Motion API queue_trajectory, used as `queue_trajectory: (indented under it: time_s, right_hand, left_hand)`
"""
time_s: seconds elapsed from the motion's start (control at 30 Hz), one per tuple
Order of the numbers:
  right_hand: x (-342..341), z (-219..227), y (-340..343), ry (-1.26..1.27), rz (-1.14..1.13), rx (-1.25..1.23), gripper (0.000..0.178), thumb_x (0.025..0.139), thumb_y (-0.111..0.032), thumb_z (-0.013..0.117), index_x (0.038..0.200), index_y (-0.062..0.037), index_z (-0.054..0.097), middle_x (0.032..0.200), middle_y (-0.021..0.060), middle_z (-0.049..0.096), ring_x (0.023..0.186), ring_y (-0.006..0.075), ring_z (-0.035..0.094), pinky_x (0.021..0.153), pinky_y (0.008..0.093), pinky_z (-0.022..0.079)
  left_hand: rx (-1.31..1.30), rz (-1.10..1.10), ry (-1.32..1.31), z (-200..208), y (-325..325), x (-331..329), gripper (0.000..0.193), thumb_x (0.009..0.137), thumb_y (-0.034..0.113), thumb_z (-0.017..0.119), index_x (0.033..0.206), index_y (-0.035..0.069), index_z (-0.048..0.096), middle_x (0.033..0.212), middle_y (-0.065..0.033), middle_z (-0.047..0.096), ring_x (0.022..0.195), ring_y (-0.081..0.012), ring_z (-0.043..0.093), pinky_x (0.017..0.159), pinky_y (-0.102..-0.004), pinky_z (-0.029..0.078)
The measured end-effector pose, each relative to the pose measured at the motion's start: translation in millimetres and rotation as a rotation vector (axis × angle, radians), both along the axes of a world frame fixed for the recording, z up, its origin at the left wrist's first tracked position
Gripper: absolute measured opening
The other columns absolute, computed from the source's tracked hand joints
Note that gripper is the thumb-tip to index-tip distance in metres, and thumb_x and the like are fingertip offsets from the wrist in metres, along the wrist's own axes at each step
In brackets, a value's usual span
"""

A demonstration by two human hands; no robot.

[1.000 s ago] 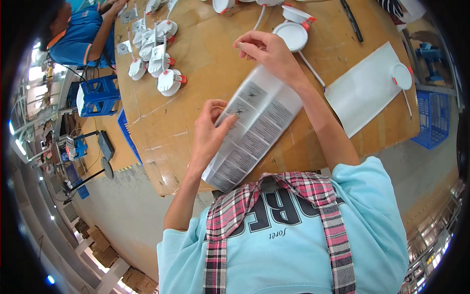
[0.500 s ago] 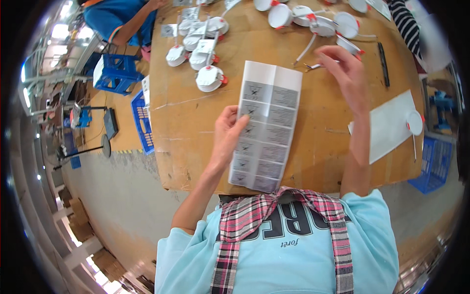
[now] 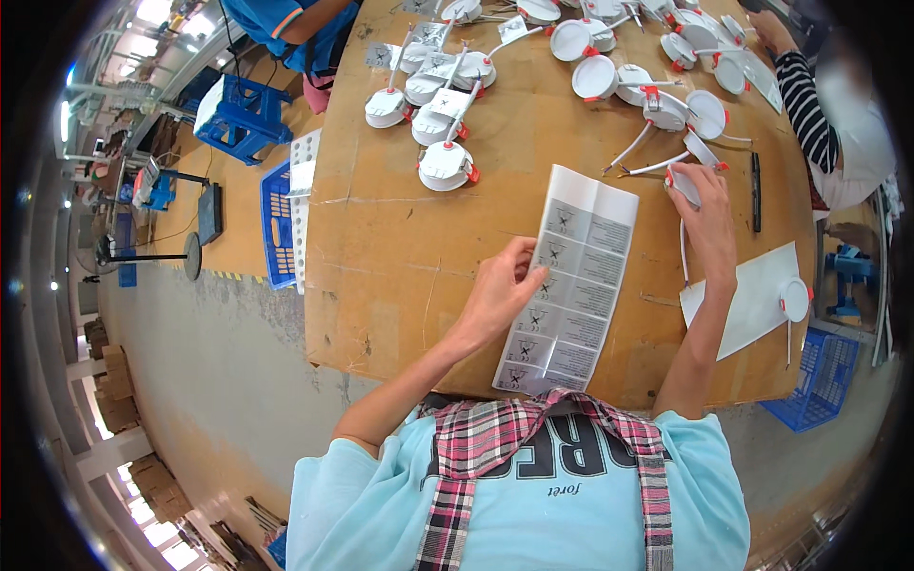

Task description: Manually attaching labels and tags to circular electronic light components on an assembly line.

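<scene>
My left hand (image 3: 502,293) pinches the left edge of a long sheet of silvery printed labels (image 3: 583,271), whose top strip is blank white. The sheet hangs in front of me, slightly tilted, its lower end near my apron. My right hand (image 3: 706,211) grips a small round white downlight (image 3: 683,187) with a red clip. A white cable (image 3: 684,249) hangs from it past my wrist. Beyond this hand lies another white downlight (image 3: 701,148), on its side. To the far left stand several downlights (image 3: 445,167) with silvery labels on their cables.
More unlabelled downlights (image 3: 594,78) cover the far side of the brown table (image 3: 381,276). On the right are a black pen (image 3: 756,190) and a white sheet (image 3: 752,300) bearing a downlight (image 3: 793,301). Blue crates (image 3: 277,228) flank the table; two other people sit at its far corners.
My right hand, which was empty over the table, now holds a downlight. The label sheet and my left hand sit further right in view; the whole view has shifted.
</scene>
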State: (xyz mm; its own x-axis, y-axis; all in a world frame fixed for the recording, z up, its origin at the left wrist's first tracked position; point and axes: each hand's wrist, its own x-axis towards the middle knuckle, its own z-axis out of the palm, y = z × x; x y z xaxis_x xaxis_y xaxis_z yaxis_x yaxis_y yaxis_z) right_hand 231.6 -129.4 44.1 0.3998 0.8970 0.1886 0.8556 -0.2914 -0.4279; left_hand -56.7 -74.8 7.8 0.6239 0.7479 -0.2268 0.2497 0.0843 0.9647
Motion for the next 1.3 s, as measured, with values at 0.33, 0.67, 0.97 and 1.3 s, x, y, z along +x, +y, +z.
queue_trajectory:
  time_s: [0.33,0.67,0.97,1.3]
  right_hand:
    - [-13.4,35.3,22.6,1.097,0.058,0.203,0.030,0.096,-0.023,0.051,0.113,0.0002,0.059,0.092,0.0051,0.063,0.073,0.0102,0.062,0.055,0.0233,0.052]
    - [-78.8,5.6,116.4,1.187,0.414,-0.555,0.033,0.094,-0.030,0.053,0.099,0.0011,0.062,0.079,0.0006,0.056,0.069,0.0076,0.057,0.050,0.0229,0.051]
    - [-106.2,-2.5,137.8,0.837,0.403,-0.558,0.024,0.087,-0.019,0.060,0.101,0.0005,0.062,0.088,0.0099,0.065,0.076,0.0178,0.064,0.059,0.0301,0.052]
    - [-72.9,10.9,131.0,0.148,0.237,-0.168,0.022,0.086,-0.016,0.058,0.102,-0.0026,0.064,0.092,0.0119,0.066,0.087,0.0283,0.063,0.076,0.0375,0.048]
  left_hand:
    - [1.040,0.162,0.419,17.8,79.0,-20.9,0.043,0.080,0.008,0.066,0.122,0.007,0.056,0.133,-0.0137,0.042,0.130,-0.0333,0.033,0.105,-0.0451,0.024]
    - [0.944,0.280,0.117,17.2,114.0,-17.9,0.026,0.083,0.007,0.062,0.110,0.008,0.062,0.127,-0.0113,0.048,0.118,-0.0297,0.043,0.098,-0.0408,0.035]
    - [0.881,0.248,0.037,6.2,105.6,-19.5,0.026,0.086,0.011,0.061,0.111,0.007,0.060,0.123,-0.0126,0.049,0.113,-0.0304,0.046,0.095,-0.0402,0.038]
    - [1.008,0.075,0.034,0.3,70.9,-2.9,0.048,0.071,0.018,0.077,0.113,0.011,0.055,0.126,-0.0108,0.043,0.121,-0.0292,0.041,0.102,-0.0493,0.024]
